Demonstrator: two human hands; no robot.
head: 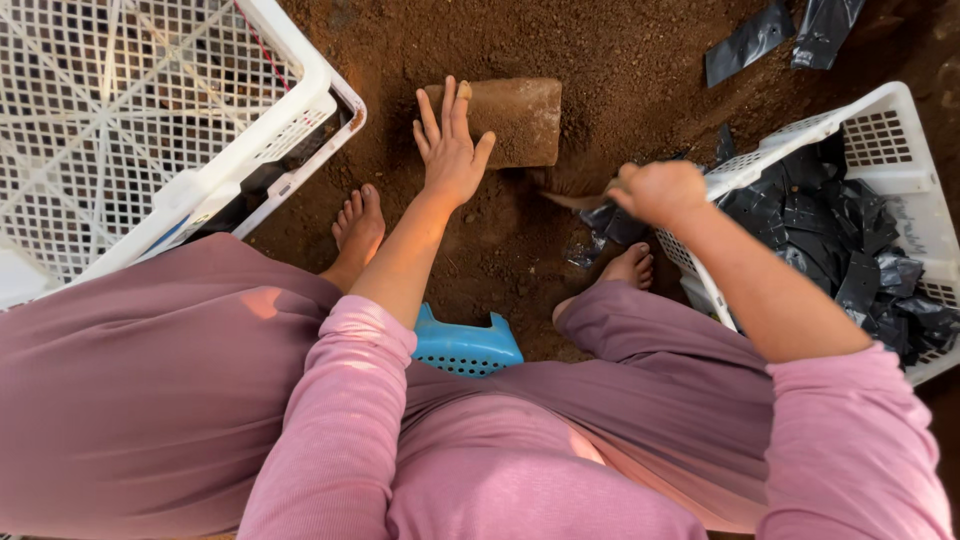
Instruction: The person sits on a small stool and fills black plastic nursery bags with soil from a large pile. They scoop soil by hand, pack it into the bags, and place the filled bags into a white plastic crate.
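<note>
My left hand is spread open, fingers apart, resting on the near left edge of a brown rectangular brick that lies on the loose soil. My right hand is closed in a fist around a small black plastic bag and what looks like a thin wooden piece sticking out to the left. That hand hovers at the rim of a white crate holding several black plastic bags. My bare feet rest on the soil below both hands.
A large white lattice crate stands tilted at the upper left. A blue plastic stool shows between my legs. Loose black bags lie on the soil at the upper right.
</note>
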